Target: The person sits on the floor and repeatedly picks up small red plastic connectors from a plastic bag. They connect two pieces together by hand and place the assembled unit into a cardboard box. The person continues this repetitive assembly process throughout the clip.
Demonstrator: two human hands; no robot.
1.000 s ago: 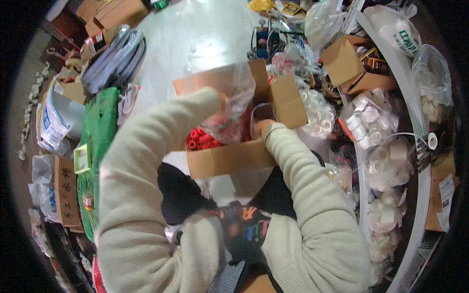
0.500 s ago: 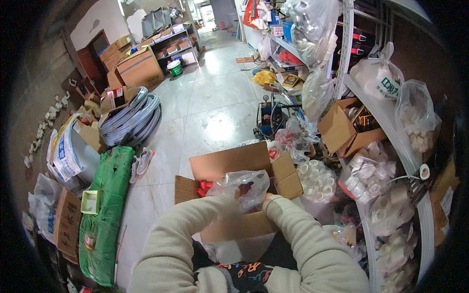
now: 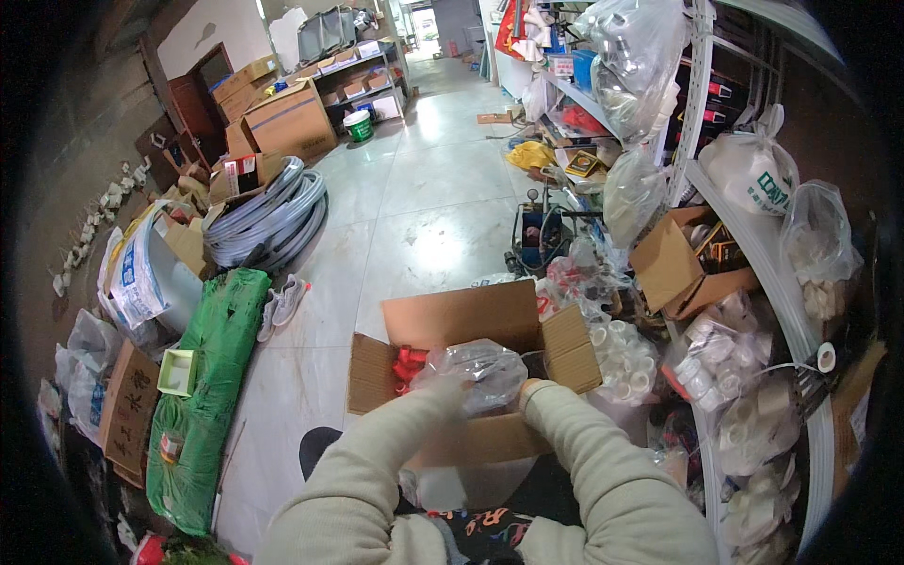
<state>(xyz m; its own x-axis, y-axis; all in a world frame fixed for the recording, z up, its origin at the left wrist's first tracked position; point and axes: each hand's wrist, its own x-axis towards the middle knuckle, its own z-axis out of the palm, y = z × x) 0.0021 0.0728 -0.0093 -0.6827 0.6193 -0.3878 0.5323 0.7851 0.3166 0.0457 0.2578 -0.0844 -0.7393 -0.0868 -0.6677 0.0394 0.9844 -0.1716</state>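
Note:
An open cardboard box (image 3: 461, 315) stands in front of me with its flaps folded outward. A clear plastic bag (image 3: 490, 365) bulges up in its middle, and red pieces (image 3: 407, 363) of a kind I cannot make out lie at its left side. My left hand (image 3: 452, 392) is at the near side of the bag, smeared by motion, so its fingers do not show clearly. By the box's near right corner is my right hand (image 3: 533, 387), mostly covered by its sleeve and the box edge; its fingers are hidden.
To the left lie a long green wrapped bundle (image 3: 209, 377), a coil of grey hose (image 3: 268, 221) and shoes (image 3: 282, 306). Bags of white fittings (image 3: 623, 363) crowd the right, beside a metal shelf (image 3: 753, 235). Ahead, a blue machine (image 3: 539, 235) stands on the tiled floor (image 3: 424, 207).
The whole view has shifted, so the box appears slightly farther right and lower. Both hands stay at the box; the bag looks rounder and the left hand remains blurred.

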